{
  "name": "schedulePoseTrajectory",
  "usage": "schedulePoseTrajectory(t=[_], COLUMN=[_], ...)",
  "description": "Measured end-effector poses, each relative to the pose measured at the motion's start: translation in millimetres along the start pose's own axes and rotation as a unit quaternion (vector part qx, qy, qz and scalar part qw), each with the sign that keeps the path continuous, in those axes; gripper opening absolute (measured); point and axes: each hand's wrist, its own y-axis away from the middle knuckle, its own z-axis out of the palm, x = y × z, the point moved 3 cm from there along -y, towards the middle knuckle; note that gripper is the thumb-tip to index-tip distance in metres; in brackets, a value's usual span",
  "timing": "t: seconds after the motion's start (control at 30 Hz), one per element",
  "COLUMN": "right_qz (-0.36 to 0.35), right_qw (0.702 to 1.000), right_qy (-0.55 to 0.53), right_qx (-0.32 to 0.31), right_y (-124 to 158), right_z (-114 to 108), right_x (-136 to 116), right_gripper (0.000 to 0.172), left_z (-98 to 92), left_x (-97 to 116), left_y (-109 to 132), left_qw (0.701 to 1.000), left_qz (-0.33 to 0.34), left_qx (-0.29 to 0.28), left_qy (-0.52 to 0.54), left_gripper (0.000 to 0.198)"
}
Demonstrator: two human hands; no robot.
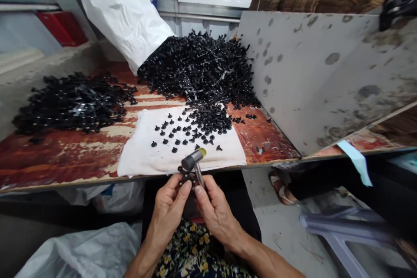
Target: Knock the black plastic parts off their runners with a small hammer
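My right hand (216,208) is closed round the metal handle of a small mallet (192,160), whose head has a dark face and a yellow face. Between the fingers and thumb of my left hand (170,204) is a small black part (186,177) with shiny dots; the mallet head hangs just above it. Both hands meet in front of the table's near edge. Beyond them a white cloth (140,156) carries many small black pegs with round flat bases (174,150), some standing apart, others heaped together.
A large heap of black parts (202,69) spills from a white sack (127,13); a second heap (74,104) lies left on the worn red table (107,139). A grey board (325,78) stands at the right. Another person's foot (282,189) and a plastic stool (342,230) are lower right.
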Motion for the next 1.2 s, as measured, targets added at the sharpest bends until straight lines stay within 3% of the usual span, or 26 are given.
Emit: schedulePoseTrajectory(t=[0.1, 0.23, 0.43, 0.53, 0.67, 0.8, 0.97, 1.07, 1.2], right_qz=[0.004, 0.106, 0.173, 0.174, 0.101, 0.120, 0.165, 0.167, 0.102], right_qw=[1.000, 0.990, 0.980, 0.976, 0.973, 0.971, 0.970, 0.974, 0.986], right_qy=[-0.003, -0.089, -0.093, -0.126, -0.165, -0.176, -0.165, -0.152, -0.125], right_qx=[0.016, 0.029, 0.036, 0.036, 0.124, 0.108, 0.071, 0.007, -0.045], right_y=[2.7, 14.1, 8.9, -9.2, -25.8, -18.2, -5.8, -15.9, -42.6], right_z=[-1.4, -15.3, -57.5, -73.1, -83.3, -71.7, -54.2, -39.6, -16.5], right_x=[-4.2, -1.1, -10.2, -21.1, -29.5, -19.0, -6.9, -5.6, -7.6], right_gripper=[0.026, 0.035, 0.037, 0.033, 0.037, 0.045, 0.054, 0.046, 0.031], left_z=[3.2, 0.2, -28.0, -42.8, -56.2, -57.9, -54.4, -44.3, -27.6], left_x=[3.0, 2.1, 6.8, 18.2, 34.5, 40.2, 41.7, 43.8, 43.4], left_y=[-0.4, 1.9, -9.4, -20.0, -33.0, -44.9, -53.7, -46.7, -27.8], left_qw=[1.000, 0.997, 0.998, 0.998, 0.994, 0.987, 0.985, 0.979, 0.970], left_qz=[0.004, -0.047, -0.049, -0.045, -0.063, -0.099, -0.114, -0.125, -0.098], left_qx=[-0.017, -0.062, -0.028, -0.032, -0.044, -0.079, -0.075, -0.104, -0.170], left_qy=[-0.004, 0.023, 0.022, -0.012, -0.072, -0.099, -0.107, -0.124, -0.147], left_gripper=[0.028, 0.032, 0.041, 0.045, 0.045, 0.048, 0.053, 0.052, 0.043])
